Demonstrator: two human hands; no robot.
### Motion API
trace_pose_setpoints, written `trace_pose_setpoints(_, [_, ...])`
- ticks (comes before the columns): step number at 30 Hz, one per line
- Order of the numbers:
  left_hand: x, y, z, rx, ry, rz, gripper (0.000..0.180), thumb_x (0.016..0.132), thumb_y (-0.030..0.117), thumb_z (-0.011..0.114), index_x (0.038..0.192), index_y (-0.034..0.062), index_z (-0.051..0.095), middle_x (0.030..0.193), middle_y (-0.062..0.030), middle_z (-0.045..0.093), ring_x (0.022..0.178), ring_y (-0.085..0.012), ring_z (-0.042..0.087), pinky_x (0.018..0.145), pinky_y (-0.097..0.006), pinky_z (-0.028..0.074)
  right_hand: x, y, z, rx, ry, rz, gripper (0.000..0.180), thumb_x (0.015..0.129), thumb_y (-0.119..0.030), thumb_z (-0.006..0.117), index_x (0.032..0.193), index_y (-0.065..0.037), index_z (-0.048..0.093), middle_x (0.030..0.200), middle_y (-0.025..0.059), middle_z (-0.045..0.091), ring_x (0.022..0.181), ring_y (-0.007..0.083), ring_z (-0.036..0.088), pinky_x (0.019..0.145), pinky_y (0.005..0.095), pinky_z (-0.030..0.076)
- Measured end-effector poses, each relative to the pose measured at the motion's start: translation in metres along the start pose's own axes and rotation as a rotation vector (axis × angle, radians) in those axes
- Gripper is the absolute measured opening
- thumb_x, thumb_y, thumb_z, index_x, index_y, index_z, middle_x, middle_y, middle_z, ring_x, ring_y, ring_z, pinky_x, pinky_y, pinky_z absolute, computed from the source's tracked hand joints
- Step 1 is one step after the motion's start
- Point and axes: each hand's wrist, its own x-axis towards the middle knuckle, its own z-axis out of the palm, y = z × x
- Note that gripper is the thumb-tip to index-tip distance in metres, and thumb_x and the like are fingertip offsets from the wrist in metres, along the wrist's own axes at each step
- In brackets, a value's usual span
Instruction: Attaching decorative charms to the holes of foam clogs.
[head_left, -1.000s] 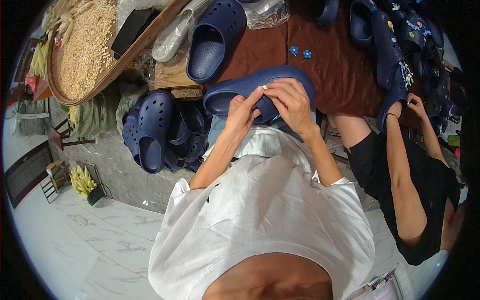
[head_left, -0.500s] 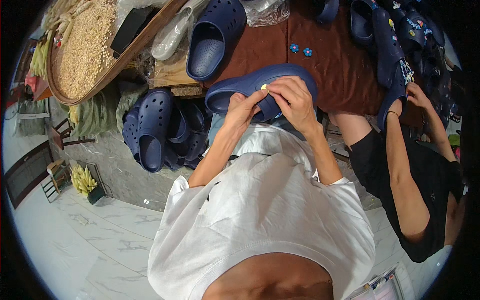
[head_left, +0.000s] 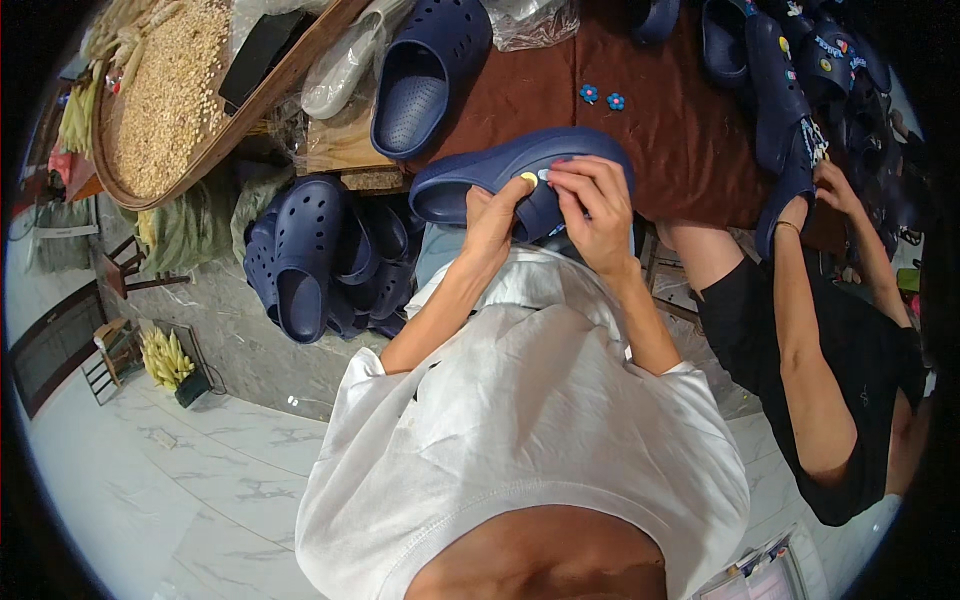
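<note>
A navy clog (head_left: 445, 190) lies sideways at the edge of the brown cloth, in front of me. My left hand (head_left: 488, 225) grips its near side, with the thumb beside a round yellow shoe charm (head_left: 529, 180) on the upper. Just right of that, a small light blue shoe charm (head_left: 543, 174) shows at the fingertips of my right hand (head_left: 598, 205), whose thumb and fingers are pinched around it against the clog. The undersides of both hands' grips are hidden. Beyond the clog, two blue flower charms (head_left: 602, 97) rest on the cloth.
Another navy clog (head_left: 415, 85) sits at the back left, beside a tray of pale kernels (head_left: 175, 110). More navy clogs (head_left: 308, 250) hang in a cluster at left. At right, a co-worker's hands (head_left: 800, 205) hold a clog near a pile of decorated clogs (head_left: 835, 60).
My right fingers have shifted right, off the yellow charm, and the light blue charm has come into sight. My left hand keeps its hold on the clog.
</note>
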Motion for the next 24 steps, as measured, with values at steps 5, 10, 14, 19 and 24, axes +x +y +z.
trace_pose_setpoints(5, [-0.007, 0.014, 0.007, -0.144, -0.063, -0.089, 0.016, 0.081, 0.01, 0.07, 0.091, -0.0009, 0.066, 0.084, -0.0039, 0.066, 0.066, -0.0112, 0.063, 0.057, -0.023, 0.05, -0.01, 0.002, -0.006, -0.036, 0.104, 0.108, 0.022, 0.076, 0.004, 0.066, 0.095, -0.008, 0.07, 0.096, 0.0066, 0.062, 0.096, 0.0278, 0.059, 0.083, 0.0389, 0.048])
trace_pose_setpoints(10, [-0.003, 0.01, 0.01, -0.046, -0.074, -0.038, 0.021, 0.086, 0.014, 0.071, 0.1, -0.0012, 0.065, 0.092, -0.006, 0.068, 0.079, -0.0152, 0.068, 0.067, -0.028, 0.055, -0.01, 0.006, -0.003, -0.064, 0.08, 0.061, 0.024, 0.075, 0.003, 0.067, 0.096, -0.008, 0.069, 0.098, 0.0076, 0.06, 0.097, 0.029, 0.058, 0.085, 0.0403, 0.047])
trace_pose_setpoints(14, [0.003, -0.002, 0.003, -0.129, -0.04, -0.055, 0.024, 0.087, 0.012, 0.067, 0.103, -0.0053, 0.064, 0.098, -0.0097, 0.067, 0.086, -0.0174, 0.068, 0.071, -0.03, 0.056, -0.003, 0.005, -0.005, -0.05, 0.127, 0.042, 0.024, 0.075, 0.004, 0.067, 0.095, -0.008, 0.068, 0.099, 0.0078, 0.06, 0.098, 0.0294, 0.058, 0.085, 0.0401, 0.047])
trace_pose_setpoints(19, [0.005, 0.009, 0.008, -0.261, -0.034, -0.082, 0.034, 0.088, 0.012, 0.066, 0.111, -0.0115, 0.057, 0.108, -0.0149, 0.065, 0.094, -0.022, 0.067, 0.083, -0.037, 0.057, -0.004, 0.003, -0.015, -0.027, 0.329, 0.142, 0.016, 0.081, 0.002, 0.065, 0.095, -0.006, 0.066, 0.1, 0.0105, 0.06, 0.099, 0.0305, 0.057, 0.086, 0.0396, 0.047])
trace_pose_setpoints(24, [0.004, 0.04, 0.023, -0.56, -0.123, -0.194, 0.043, 0.091, 0.014, 0.063, 0.128, 0.0002, 0.049, 0.127, -0.0165, 0.058, 0.118, -0.0299, 0.057, 0.106, -0.047, 0.043, -0.038, 0.013, 0.0, 0.371, 0.451, 0.494, 0.049, 0.087, -0.004, 0.065, 0.129, 0.001, 0.042, 0.121, 0.0129, 0.044, 0.104, 0.0225, 0.053, 0.091, 0.034, 0.045])
